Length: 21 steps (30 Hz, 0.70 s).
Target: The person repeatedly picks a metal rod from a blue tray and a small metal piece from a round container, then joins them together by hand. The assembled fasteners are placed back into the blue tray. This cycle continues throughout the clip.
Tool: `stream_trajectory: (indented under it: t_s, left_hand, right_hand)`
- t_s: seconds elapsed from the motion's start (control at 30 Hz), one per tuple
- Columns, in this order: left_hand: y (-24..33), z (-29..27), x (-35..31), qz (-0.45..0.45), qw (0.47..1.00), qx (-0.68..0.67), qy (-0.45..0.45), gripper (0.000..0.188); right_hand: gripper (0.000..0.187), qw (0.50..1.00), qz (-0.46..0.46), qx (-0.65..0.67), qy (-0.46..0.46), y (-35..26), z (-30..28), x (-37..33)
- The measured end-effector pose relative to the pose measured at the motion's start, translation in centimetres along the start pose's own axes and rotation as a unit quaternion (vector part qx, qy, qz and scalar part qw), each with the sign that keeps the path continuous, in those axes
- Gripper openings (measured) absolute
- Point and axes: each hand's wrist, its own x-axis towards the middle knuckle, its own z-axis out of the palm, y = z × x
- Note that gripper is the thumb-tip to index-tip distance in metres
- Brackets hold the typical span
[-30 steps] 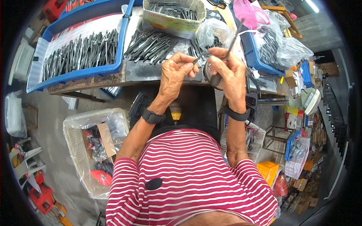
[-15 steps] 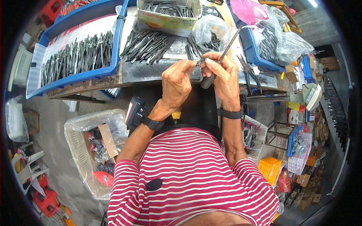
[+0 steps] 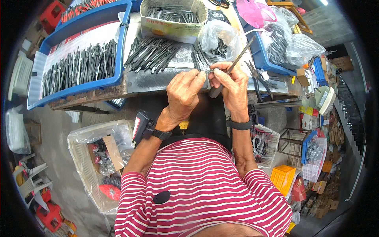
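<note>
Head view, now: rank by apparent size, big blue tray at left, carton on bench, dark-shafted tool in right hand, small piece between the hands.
1. Blue tray
2. Carton
3. Dark-shafted tool, partly hidden
4. Small piece, partly hidden

Image size only.

Worn brown workbench [image 3: 98, 92], dark-grey flat plate [image 3: 162, 81] along near edge. Left: blue rectangular plastic tray [image 3: 120, 55]. Centre: loose heap of slim black strips [image 3: 152, 55]; beyond it, open pale cardboard box [image 3: 169, 31]; right of heap, clear plastic bag [image 3: 219, 37]. Right end: dark-handled pliers [image 3: 255, 74] beside blue plastic bin [image 3: 272, 67].
</note>
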Motion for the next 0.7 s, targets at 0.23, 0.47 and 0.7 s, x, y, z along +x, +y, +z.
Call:
stream_trajectory:
  t_s: [0.23, 0.47, 0.7]
  left_hand:
    - [-0.09, 0.1, -0.17, 0.0, 1.0, 0.006, -0.003, 0.036]
    - [-0.29, 0.7, -0.33, -0.067, 0.994, -0.084, 0.012, 0.026]
    - [-0.27, 0.65, -0.26, -0.061, 0.992, -0.111, 0.004, 0.022]
  right_hand:
    - [0.014, 1.0, 0.001, -0.006, 0.008, 0.35, 0.08, -0.09]
    - [0.012, 0.998, -0.01, -0.062, 0.025, 0.54, 0.16, -0.26]
    - [0.014, 0.991, -0.046, -0.118, 0.05, 0.73, 0.11, -0.07]
